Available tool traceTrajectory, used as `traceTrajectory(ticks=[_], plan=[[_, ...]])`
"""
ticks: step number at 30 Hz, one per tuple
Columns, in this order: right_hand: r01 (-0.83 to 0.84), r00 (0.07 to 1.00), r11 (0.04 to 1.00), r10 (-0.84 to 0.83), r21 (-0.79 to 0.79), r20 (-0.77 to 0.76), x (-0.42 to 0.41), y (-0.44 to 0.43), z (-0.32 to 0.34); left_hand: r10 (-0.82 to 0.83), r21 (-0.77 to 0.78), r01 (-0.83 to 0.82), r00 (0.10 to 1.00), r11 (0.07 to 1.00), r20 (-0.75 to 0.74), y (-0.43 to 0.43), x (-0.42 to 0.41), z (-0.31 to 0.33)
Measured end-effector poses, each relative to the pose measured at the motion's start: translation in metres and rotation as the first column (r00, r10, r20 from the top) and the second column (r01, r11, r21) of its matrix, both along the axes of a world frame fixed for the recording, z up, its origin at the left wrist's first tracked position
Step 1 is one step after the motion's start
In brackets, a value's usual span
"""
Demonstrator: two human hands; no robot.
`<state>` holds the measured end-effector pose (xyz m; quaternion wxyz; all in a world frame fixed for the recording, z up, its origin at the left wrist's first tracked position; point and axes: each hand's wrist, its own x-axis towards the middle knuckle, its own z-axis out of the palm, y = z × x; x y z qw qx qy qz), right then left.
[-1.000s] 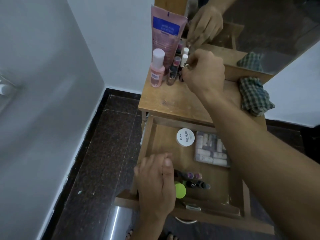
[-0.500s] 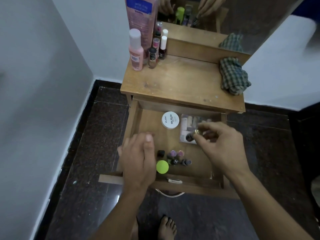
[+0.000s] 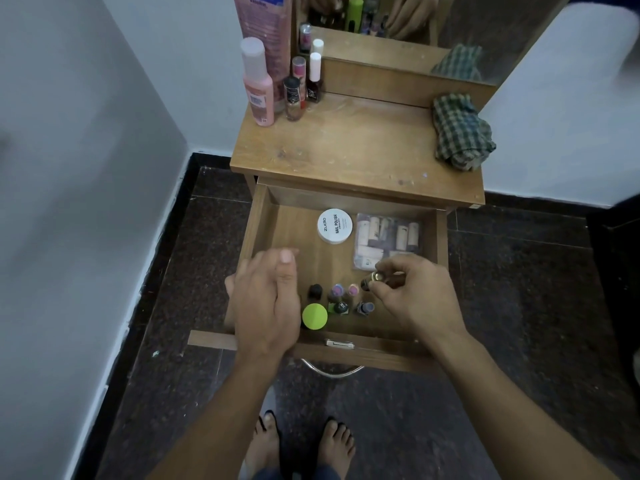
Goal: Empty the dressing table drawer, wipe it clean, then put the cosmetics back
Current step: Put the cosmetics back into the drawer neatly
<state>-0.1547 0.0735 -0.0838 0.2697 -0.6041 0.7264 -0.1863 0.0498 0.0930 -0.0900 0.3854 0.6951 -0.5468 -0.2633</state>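
The wooden drawer [image 3: 263,220] is pulled out below the dressing table top [image 3: 356,147]. Inside lie a white nail polish remover tub [image 3: 335,225], a clear pouch of small tubes [image 3: 388,237], a green-capped bottle [image 3: 314,315] and several small nail polish bottles [image 3: 341,299]. My right hand [image 3: 415,296] pinches a small dark bottle with a gold collar [image 3: 372,280] just above the drawer, beside the row of polishes. My left hand [image 3: 266,299] hovers over the drawer's front left corner with fingers relaxed, holding nothing.
On the table top's back left stand a pink bottle [image 3: 258,88], a tall pink tube [image 3: 265,26] and three small polish bottles [image 3: 304,88]. A checked cloth [image 3: 460,133] lies at the right. A mirror [image 3: 398,22] rises behind. My feet [image 3: 304,445] stand on dark tiles.
My right hand came down from the table top's bottles into the drawer, carrying the small dark bottle, then lowered it toward the polish row. My left hand stayed over the drawer's front left.
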Motion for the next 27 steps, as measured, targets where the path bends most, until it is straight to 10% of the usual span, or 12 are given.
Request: traceTrajectory(ticks=[21,27], plan=[[-0.132,0.988,0.936,0.149,0.325,-0.029,-0.005,-0.024,0.002,-0.01,-0.017,0.01,1.0,1.0,0.0,-0.001,0.001,0.002],[-0.11,0.994,0.975,0.112,0.195,-0.003,-0.007,-0.035,0.019,-0.007,-0.011,0.007,1.0,1.0,-0.007,0.0,0.002,0.001]])
